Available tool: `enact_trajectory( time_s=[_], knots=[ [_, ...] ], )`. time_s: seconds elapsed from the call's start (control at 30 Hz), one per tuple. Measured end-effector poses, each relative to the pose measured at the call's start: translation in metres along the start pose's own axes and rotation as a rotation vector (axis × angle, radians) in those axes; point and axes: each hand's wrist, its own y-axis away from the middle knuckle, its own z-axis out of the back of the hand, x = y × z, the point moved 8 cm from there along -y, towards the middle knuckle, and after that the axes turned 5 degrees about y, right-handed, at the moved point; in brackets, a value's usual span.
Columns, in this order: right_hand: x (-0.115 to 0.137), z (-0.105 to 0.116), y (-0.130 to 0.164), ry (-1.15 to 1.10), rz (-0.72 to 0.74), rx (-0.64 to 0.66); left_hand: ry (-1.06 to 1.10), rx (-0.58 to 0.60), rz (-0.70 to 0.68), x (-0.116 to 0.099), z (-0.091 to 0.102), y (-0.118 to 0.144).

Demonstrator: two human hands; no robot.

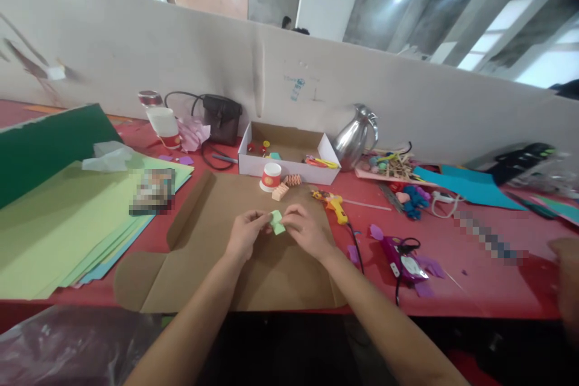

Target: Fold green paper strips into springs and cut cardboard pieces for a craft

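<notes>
My left hand [246, 232] and my right hand [305, 229] pinch a small folded piece of light green paper [277, 222] between them, one at each side. Both hands are above a flattened brown cardboard sheet [194, 271]. Just beyond the fingers lie a peach pleated paper strip [280, 192] and a darker orange pleated strip [294, 180]. A white and red paper cup [271, 177] stands beside them. To the right of my right hand rests a yellow glue gun [337, 208] with its cord trailing forward.
Behind the cardboard stands a white open box [289, 170] holding small items. A metal jug [355, 139] is at its right. Stacked coloured paper [58, 223] covers the left. Craft scraps, blue sheets [470, 187] and a purple packet [402, 259] lie on the right. Another person's arm [565, 277] shows at the right edge.
</notes>
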Motion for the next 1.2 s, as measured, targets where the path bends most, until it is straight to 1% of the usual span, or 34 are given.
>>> enact_trajectory(
  time_s=[0.17,0.23,0.47,0.63,0.7,0.8,0.87,1.07,1.2],
  knots=[
    [-0.008,0.001,0.004,-0.069,-0.039,-0.036,0.011,0.014,-0.001,0.001,-0.001,-0.001],
    [-0.009,0.003,0.004,-0.107,-0.077,-0.055,0.012,0.022,-0.005,0.001,-0.003,-0.001],
    [-0.021,-0.003,0.007,-0.229,-0.321,-0.145,-0.002,0.053,-0.026,0.001,-0.004,0.000],
    [-0.041,-0.016,0.015,-0.347,-0.544,-0.163,-0.005,0.087,-0.033,0.000,-0.007,0.000],
    [-0.046,-0.018,0.017,-0.432,-0.601,-0.173,-0.011,0.112,-0.034,-0.001,-0.009,0.002],
    [-0.045,-0.021,0.014,-0.575,-0.617,-0.155,-0.041,0.176,-0.053,-0.004,-0.013,0.004],
    [-0.043,-0.021,0.011,-0.620,-0.611,-0.137,-0.068,0.207,-0.074,-0.005,-0.015,0.004],
    [-0.039,-0.020,0.009,-0.588,-0.556,-0.088,-0.116,0.223,-0.079,-0.004,-0.014,0.002],
    [-0.037,-0.016,0.007,-0.600,-0.544,-0.110,-0.152,0.272,-0.136,-0.008,-0.020,0.006]
  ],
)
